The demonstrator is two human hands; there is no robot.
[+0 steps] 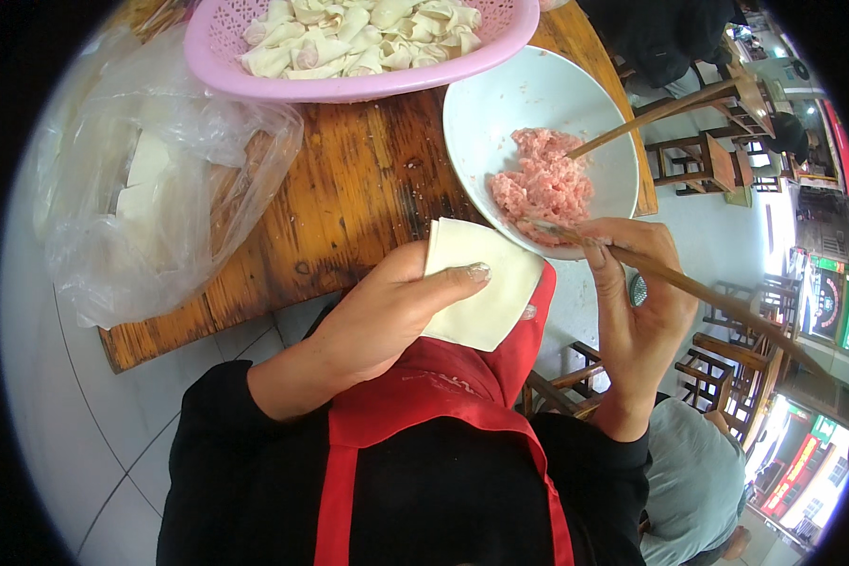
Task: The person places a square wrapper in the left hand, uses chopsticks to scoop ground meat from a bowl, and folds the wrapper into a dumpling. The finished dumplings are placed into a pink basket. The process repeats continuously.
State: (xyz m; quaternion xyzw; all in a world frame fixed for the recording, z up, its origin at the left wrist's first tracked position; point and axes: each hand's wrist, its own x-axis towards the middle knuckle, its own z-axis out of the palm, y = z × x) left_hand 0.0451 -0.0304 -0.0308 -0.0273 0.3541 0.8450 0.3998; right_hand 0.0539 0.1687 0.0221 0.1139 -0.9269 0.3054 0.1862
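Note:
My left hand holds a stack of square wonton wrappers, thumb lying across the top one. Between the thumb and fingers of my right hand is a wooden stick, its tip at the near rim of a white bowl. Pink minced meat is heaped in that bowl, and the stick's tip touches or nearly touches its near edge. A second wooden stick stands tilted in the meat, leaning out over the bowl's right rim.
A pink plastic basket of folded wontons is at the back of the wooden table. To the left lies a clear plastic bag with white wrappers inside. Wooden stools and a seated person are at the right.

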